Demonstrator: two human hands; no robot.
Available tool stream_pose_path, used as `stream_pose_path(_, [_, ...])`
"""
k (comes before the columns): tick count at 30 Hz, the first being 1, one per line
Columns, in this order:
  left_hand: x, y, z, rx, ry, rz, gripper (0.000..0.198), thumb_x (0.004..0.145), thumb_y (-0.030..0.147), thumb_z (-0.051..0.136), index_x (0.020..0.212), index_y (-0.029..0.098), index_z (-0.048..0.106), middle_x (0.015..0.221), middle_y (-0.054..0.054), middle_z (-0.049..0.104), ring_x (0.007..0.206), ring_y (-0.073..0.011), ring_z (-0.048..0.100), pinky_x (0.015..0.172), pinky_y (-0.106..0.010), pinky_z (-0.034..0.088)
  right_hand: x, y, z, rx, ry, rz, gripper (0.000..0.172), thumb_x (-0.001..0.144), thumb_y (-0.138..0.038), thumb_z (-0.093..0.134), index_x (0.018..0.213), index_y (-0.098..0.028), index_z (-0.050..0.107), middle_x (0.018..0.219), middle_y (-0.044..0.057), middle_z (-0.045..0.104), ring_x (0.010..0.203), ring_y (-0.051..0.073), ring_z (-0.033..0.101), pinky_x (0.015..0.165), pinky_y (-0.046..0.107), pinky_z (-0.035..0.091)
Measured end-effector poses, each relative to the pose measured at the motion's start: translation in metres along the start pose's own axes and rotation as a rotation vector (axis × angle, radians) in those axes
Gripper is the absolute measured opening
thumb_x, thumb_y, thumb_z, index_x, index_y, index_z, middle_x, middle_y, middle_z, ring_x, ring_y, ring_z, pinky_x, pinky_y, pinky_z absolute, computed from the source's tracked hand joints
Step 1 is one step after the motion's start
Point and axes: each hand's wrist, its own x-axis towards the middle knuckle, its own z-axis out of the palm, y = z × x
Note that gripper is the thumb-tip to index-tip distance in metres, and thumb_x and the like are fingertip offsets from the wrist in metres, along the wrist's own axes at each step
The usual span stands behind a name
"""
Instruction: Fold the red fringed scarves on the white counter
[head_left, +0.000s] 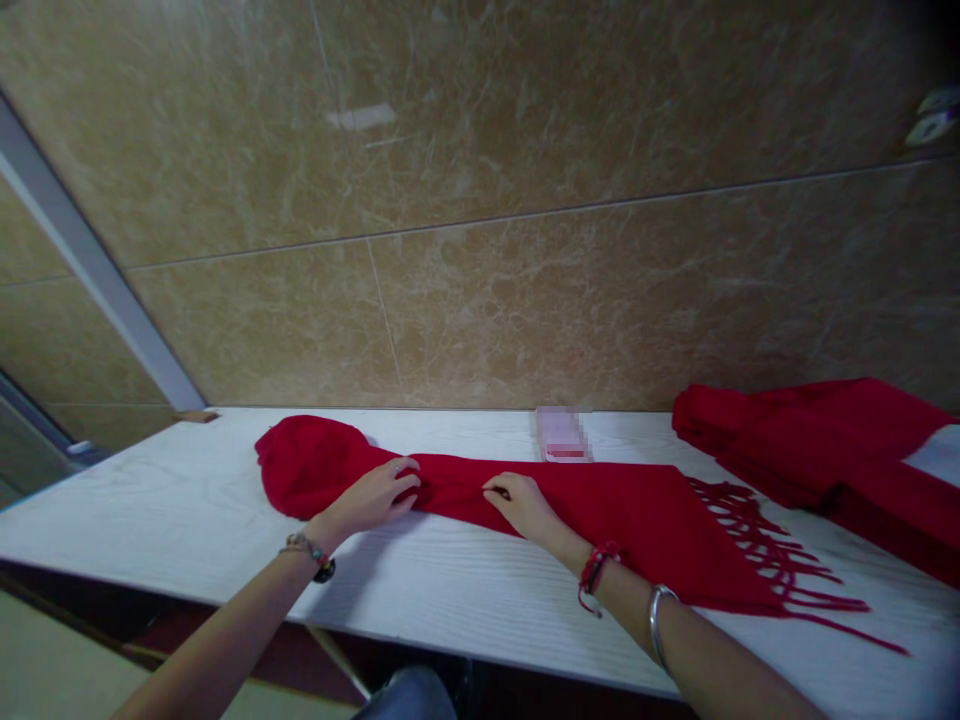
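At the far left a pale metal frame (90, 265) runs slantwise down the brown marble-tiled wall (525, 200) to the back corner of a white wood-grain table (187, 500). A red scarf (622, 510) lies lengthwise along the table, and its left end (311, 465) is bunched into a rounded heap near the wall. The left hand (373, 498) rests just right of that heap, where the cloth narrows. Its grip is narrow, with the fingers curled over a gathered fold of the scarf and the thumb tucked against it. A ring (397, 466) shows on one finger and a beaded bracelet (311, 552) sits at the wrist. Just beside it, a short stretch of cloth away, the right hand (525, 505) lies on the scarf's near edge with bent fingers and fingertips pressed to the fabric. I cannot tell whether its grip pinches the cloth or only presses on it. A red cord bracelet (595, 570) and a silver bangle (658, 620) circle that forearm. Behind the scarf, against the wall, stands a small pink object (561, 436), too blurred to make out. Farther right the scarf widens and lies flat, ending in a fringe (772, 560) of loose strands spread across the table toward its front edge. A second red scarf (825, 440) is piled loosely at the far right of the table, near the fringe. High on the wall above it is a white socket (934, 115).
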Motion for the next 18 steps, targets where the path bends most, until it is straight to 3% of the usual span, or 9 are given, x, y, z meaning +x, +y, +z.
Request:
stream_pose_path(2, [-0.001, -0.003, 0.000, -0.004, 0.023, -0.018, 0.014, 0.081, 0.025, 0.048, 0.089, 0.018, 0.057, 0.112, -0.008, 0.047, 0.095, -0.0171, 0.050, 0.086, -0.031, 0.042, 0.000, 0.001, 0.000, 0.000, 0.005, -0.003, 0.015, 0.074, -0.012, 0.054, 0.080, -0.014, 0.068, 0.082, 0.007, 0.067, 0.076, 0.016, 0.059, 0.071, 0.026, 0.044])
stream_pose_path(8, [0.005, -0.008, -0.007, -0.019, 0.149, -0.029, 0.018, 0.086, 0.019, 0.040, 0.086, 0.017, 0.058, 0.100, -0.006, 0.049, 0.088, -0.0131, 0.051, 0.082, -0.026, 0.044, 0.000, -0.001, -0.003, 0.006, 0.047, -0.021, 0.014, 0.075, -0.011, 0.054, 0.079, -0.015, 0.067, 0.080, 0.006, 0.066, 0.072, 0.015, 0.058, 0.067, 0.026, 0.045])
stream_pose_path(14, [-0.004, -0.003, -0.019, 0.116, 0.277, -0.060, 0.019, 0.088, 0.020, 0.037, 0.088, 0.016, 0.055, 0.098, -0.007, 0.051, 0.088, -0.0146, 0.051, 0.081, -0.029, 0.044, -0.006, -0.011, -0.008, 0.030, 0.060, -0.272, 0.014, 0.079, -0.014, 0.052, 0.083, -0.016, 0.066, 0.079, 0.004, 0.064, 0.074, 0.013, 0.056, 0.070, 0.024, 0.044])
stream_pose_path(18, [-0.020, 0.003, -0.014, 0.208, 0.157, -0.064, 0.017, 0.087, 0.019, 0.036, 0.086, 0.015, 0.053, 0.090, -0.007, 0.056, 0.084, -0.0161, 0.053, 0.078, -0.031, 0.045, -0.008, -0.012, -0.006, 0.005, 0.018, -0.280, 0.014, 0.080, -0.015, 0.052, 0.083, -0.017, 0.065, 0.080, 0.004, 0.063, 0.074, 0.013, 0.056, 0.070, 0.024, 0.044])
